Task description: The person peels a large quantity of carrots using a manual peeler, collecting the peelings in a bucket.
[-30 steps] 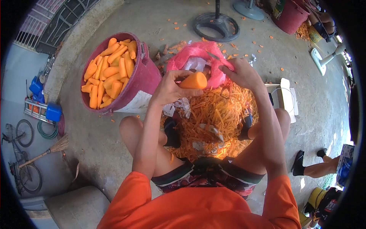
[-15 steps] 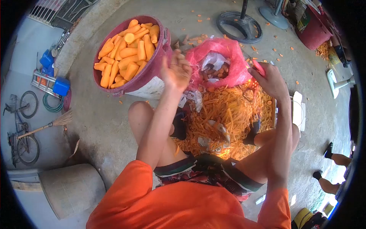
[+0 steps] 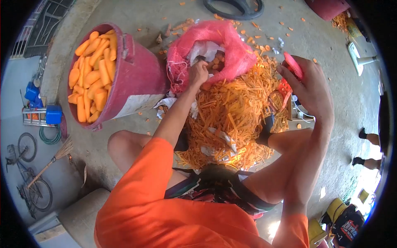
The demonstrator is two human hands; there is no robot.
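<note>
My left hand [image 3: 199,73] reaches into the mouth of the pink mesh sack [image 3: 237,53], where unpeeled carrots [image 3: 216,63] and white plastic show. Its fingers are bent down at a dark piece, and what they grip, if anything, is too small to tell. Off to the right, my right hand [image 3: 308,80] is closed around a pink-red peeler [image 3: 293,66] held above the floor. A large heap of orange peelings [image 3: 231,111] lies between my legs. Peeled carrots [image 3: 94,74] fill the tilted dark pink bucket [image 3: 142,68] on the left.
A black round stand base [image 3: 235,10] is at the top. Another pink bucket [image 3: 328,7] stands top right, near a white stand [image 3: 355,59]. A broom [image 3: 62,149] and bicycle [image 3: 35,182] are at left. Another person's legs [image 3: 370,151] show at right.
My left hand has gone from open in the air beside the bucket down into the sack. My right hand still holds the peeler. The view has shifted, bringing the bucket further left.
</note>
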